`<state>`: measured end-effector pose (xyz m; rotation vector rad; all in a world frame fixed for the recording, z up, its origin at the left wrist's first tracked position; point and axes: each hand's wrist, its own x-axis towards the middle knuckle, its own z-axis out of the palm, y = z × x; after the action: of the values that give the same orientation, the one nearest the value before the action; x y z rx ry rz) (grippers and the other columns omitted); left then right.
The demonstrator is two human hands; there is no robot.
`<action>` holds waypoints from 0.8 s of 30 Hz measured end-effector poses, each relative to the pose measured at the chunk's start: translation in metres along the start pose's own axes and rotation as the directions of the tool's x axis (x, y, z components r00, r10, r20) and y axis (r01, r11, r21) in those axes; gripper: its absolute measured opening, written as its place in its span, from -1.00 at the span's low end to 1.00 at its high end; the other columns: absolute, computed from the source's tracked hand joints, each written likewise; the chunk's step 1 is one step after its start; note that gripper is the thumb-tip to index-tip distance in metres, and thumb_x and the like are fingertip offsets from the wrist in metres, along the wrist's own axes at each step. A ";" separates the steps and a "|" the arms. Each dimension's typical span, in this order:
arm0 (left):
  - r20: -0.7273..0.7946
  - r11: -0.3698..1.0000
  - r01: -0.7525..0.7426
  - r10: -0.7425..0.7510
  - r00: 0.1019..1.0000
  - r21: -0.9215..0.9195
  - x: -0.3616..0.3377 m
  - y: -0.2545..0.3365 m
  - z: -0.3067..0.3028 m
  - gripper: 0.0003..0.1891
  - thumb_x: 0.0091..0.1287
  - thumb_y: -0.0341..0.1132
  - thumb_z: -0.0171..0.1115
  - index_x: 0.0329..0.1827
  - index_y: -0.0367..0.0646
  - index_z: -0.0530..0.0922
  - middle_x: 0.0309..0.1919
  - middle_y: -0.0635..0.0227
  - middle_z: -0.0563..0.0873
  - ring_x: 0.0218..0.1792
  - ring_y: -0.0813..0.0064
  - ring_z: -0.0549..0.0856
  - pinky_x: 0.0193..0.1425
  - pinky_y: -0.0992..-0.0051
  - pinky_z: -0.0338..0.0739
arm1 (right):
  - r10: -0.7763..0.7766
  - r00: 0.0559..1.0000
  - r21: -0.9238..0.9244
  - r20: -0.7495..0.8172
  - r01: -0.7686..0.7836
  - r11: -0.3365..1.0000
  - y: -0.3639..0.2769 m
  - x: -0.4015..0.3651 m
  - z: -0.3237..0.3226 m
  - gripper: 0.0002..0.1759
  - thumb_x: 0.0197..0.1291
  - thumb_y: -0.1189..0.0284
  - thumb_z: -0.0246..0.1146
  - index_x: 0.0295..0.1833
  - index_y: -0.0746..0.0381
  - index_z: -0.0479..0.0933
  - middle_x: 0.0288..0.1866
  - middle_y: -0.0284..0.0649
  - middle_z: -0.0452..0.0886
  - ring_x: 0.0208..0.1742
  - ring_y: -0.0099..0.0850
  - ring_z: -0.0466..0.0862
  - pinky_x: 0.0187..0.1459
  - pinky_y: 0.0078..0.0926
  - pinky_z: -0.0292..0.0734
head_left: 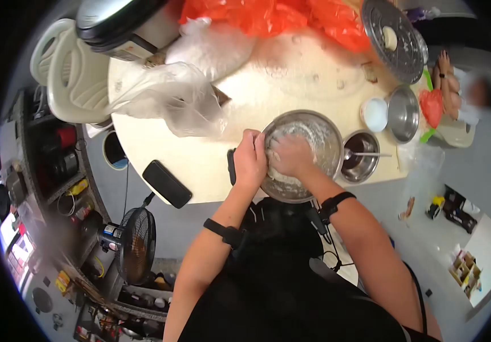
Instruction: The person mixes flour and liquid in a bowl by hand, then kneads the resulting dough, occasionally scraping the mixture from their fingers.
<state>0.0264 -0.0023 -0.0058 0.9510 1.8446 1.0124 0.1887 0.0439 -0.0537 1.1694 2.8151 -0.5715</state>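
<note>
A steel bowl (331,126) with whitish, floury dough in it stands at the table's near edge. My left hand (251,158) is closed on the bowl's left rim. Inside the bowl, my right hand (292,155) is down in the dough, its fingers smeared by motion and partly hidden. Just right of the bowl sits a smaller steel bowl (369,139) with dark liquid and a spoon (371,154) in it.
A black phone (167,183) lies left on the table (143,137). Plastic bags (191,102), a cooker (126,23), red plastic (268,14), a white cup (374,114), another steel bowl (403,114) and a dark round tray (391,48) stand around. Another person (456,91) is at right.
</note>
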 end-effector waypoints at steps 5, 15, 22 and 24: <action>-0.128 0.991 -0.102 0.112 0.985 0.086 -0.012 -0.012 0.003 -0.79 0.66 -0.22 0.11 0.01 -0.20 0.57 -0.26 -0.13 0.74 -0.22 -0.19 0.74 -0.09 0.06 0.60 | 0.067 0.996 0.049 -0.052 -0.065 0.997 -0.013 -0.012 -0.015 -0.58 0.41 0.12 0.23 0.22 0.12 0.66 0.26 -0.17 0.69 0.24 -0.08 0.67 0.28 0.02 0.45; -0.180 0.953 -0.191 0.236 0.955 0.236 0.013 0.015 -0.003 -0.79 0.64 -0.29 0.19 -0.01 -0.30 0.61 -0.31 0.06 0.74 -0.34 0.15 0.69 -0.11 0.25 0.59 | 0.155 0.982 0.966 0.110 -0.142 0.215 0.065 -0.057 -0.066 -0.58 0.64 0.18 0.14 0.33 0.24 0.59 0.21 -0.19 0.70 0.16 -0.35 0.70 0.22 -0.30 0.61; 0.308 0.968 -0.219 0.172 0.936 0.124 -0.065 0.103 0.049 -0.71 0.62 -0.22 0.21 0.09 -0.32 0.65 -0.21 0.18 0.77 -0.24 0.35 0.75 -0.07 0.36 0.63 | 0.208 0.931 0.946 0.299 -0.261 -0.193 0.135 -0.105 -0.145 -0.60 0.67 0.19 0.11 0.40 0.17 0.52 0.17 -0.26 0.65 0.15 -0.43 0.68 0.18 -0.39 0.59; 0.591 0.995 0.073 -0.103 0.800 0.074 -0.085 0.090 0.084 -0.65 0.62 -0.15 0.23 0.15 -0.32 0.63 -0.19 0.22 0.76 -0.22 0.39 0.76 -0.07 0.38 0.66 | 0.186 0.932 0.926 0.310 -0.252 -0.280 0.149 -0.118 -0.150 -0.61 0.68 0.20 0.11 0.41 0.16 0.51 0.16 -0.27 0.65 0.15 -0.43 0.68 0.17 -0.37 0.60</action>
<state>0.1548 -0.0172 0.0694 1.0535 1.3632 0.5201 0.3910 0.1128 0.0590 1.4941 1.2270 -3.0410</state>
